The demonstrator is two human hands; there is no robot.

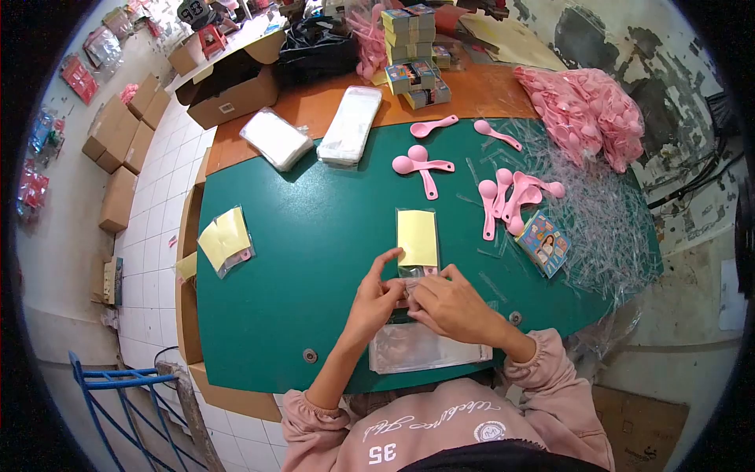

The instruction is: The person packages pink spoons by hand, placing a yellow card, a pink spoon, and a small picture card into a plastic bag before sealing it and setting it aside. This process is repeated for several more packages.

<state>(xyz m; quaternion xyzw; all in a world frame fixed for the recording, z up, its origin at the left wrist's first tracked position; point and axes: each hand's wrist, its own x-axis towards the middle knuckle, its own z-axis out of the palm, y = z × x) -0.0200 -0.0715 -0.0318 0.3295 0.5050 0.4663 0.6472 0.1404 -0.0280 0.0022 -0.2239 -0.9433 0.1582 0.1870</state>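
Observation:
A clear plastic bag [429, 272] with a yellow card [417, 238] in it lies flat on the green table. Something pink shows through its lower part. At the bag's near end, my left hand [376, 300] pinches the plastic, its index finger stretched along the card's edge. My right hand [452, 303] is closed on the same end, fingertips bent inward; exactly what they grip there is partly hidden. Just below my hands is a stack of clear bags [429, 352], partly covered by my right wrist.
Pink spoons [489, 208] and a stack of printed cards [544, 244] lie right, beside loose clear strips [594, 216]. A filled bag [226, 240] is at left. White bag stacks [350, 126], card bundles [410, 47] and a large bag of pink spoons [586, 114] stand behind.

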